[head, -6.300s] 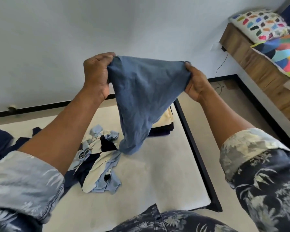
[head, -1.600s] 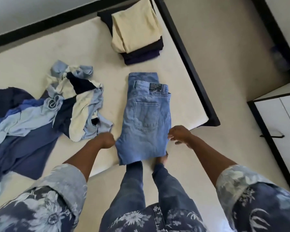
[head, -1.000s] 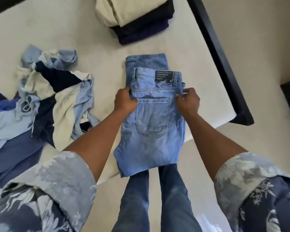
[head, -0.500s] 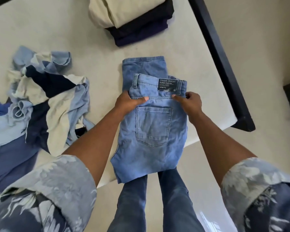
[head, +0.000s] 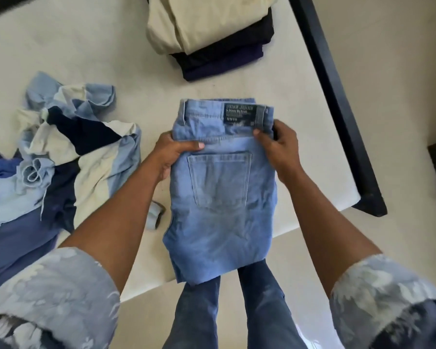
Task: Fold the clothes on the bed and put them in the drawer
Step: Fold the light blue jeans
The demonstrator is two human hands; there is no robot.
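**Light-blue jeans (head: 222,197) squared up on the bed (head: 275,84)**

Nudged forward in the last half second, bringing waistband level with the fold beneath — probably near ready for the folded stack (head: 212,28). Gripped at both sides by left hand (head: 173,152) and right hand (head: 280,147), thumbs on top. On the waist patch (head: 239,114): "DNMX JEANS", "MMVII" — rest blurred.

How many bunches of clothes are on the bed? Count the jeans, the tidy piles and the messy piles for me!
Light blue jeans, gripped by the left hand and the right hand: 1
Tidy folded stack: 1
Messy unfolded heap: 1
Total: 3
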